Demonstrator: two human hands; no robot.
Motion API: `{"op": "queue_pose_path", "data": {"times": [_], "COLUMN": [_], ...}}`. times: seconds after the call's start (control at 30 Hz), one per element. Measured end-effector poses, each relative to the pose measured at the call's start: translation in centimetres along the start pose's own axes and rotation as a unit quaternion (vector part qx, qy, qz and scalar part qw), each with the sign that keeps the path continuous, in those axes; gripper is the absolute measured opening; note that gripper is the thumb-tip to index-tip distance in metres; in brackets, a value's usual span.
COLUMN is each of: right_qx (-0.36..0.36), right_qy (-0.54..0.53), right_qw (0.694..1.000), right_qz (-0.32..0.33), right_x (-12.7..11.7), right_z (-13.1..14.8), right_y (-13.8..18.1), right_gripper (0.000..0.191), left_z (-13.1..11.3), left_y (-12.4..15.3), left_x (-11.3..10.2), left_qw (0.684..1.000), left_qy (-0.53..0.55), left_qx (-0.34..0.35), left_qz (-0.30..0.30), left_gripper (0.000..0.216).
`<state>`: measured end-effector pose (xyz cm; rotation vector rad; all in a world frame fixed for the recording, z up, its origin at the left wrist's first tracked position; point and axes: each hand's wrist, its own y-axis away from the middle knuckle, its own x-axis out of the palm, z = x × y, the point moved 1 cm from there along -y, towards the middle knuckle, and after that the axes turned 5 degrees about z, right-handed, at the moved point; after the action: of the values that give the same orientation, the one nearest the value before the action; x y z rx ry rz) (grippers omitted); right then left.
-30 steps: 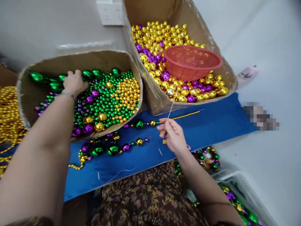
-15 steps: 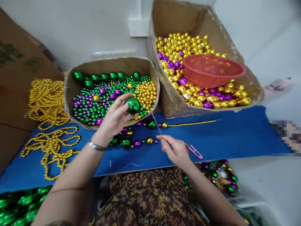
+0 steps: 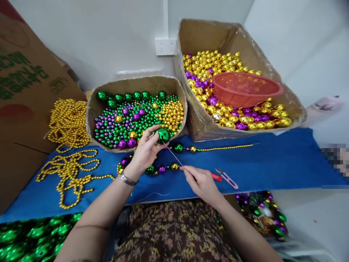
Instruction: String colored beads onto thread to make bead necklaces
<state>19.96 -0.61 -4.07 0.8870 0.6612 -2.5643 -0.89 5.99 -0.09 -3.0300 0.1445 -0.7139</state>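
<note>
My left hand point(image 3: 147, 149) is closed round a large shiny green bead point(image 3: 163, 135), over the front edge of the bead box point(image 3: 91, 140). Lower and to the right, my right hand point(image 3: 200, 182) pinches a long thin needle point(image 3: 173, 155). The needle slants up to the left, its tip at the bead's underside; whether it has entered a hole I cannot tell. A strand of green, purple and gold beads point(image 3: 174, 166) lies on the blue cloth point(image 3: 272, 163), its end close by my right fingertips. Part of the strand is hidden behind my left hand.
Gold bead chains point(image 3: 73, 174) lie at the left. A tall carton point(image 3: 207, 127) of gold and purple beads holds a red plastic basket point(image 3: 245, 94). Pink thread snips point(image 3: 230, 180) and a red-handled tool point(image 3: 216, 177) lie right of my right hand. Large green beads point(image 3: 35, 236) sit lower left.
The needle's tip, pointing up apart from the green bead before, now meets the bead's underside. My left hand has brought the bead lower and nearer my right hand. The view has shifted a little.
</note>
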Motion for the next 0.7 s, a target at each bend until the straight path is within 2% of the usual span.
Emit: {"op": "queue_pose_path", "data": {"times": [0.23, 0.4, 0.7], "right_qx": [0.009, 0.007, 0.004], "right_qy": [-0.002, -0.012, -0.010], "right_qw": [1.000, 1.000, 1.000], "right_qz": [0.009, 0.014, 0.002], "right_x": [0.25, 0.38, 0.37], "right_z": [-0.03, 0.24, 0.04], "right_y": [-0.02, -0.24, 0.10], "right_gripper": [0.027, 0.026, 0.024], "left_z": [0.38, 0.81, 0.78], "left_y": [0.08, 0.58, 0.41], "left_x": [-0.27, 0.13, -0.77], "left_qw": [0.999, 0.989, 0.996], "left_qy": [-0.032, -0.103, -0.047], "left_qx": [0.044, 0.092, 0.066], "left_qz": [-0.001, -0.045, -0.031], "left_gripper": [0.026, 0.035, 0.031]}}
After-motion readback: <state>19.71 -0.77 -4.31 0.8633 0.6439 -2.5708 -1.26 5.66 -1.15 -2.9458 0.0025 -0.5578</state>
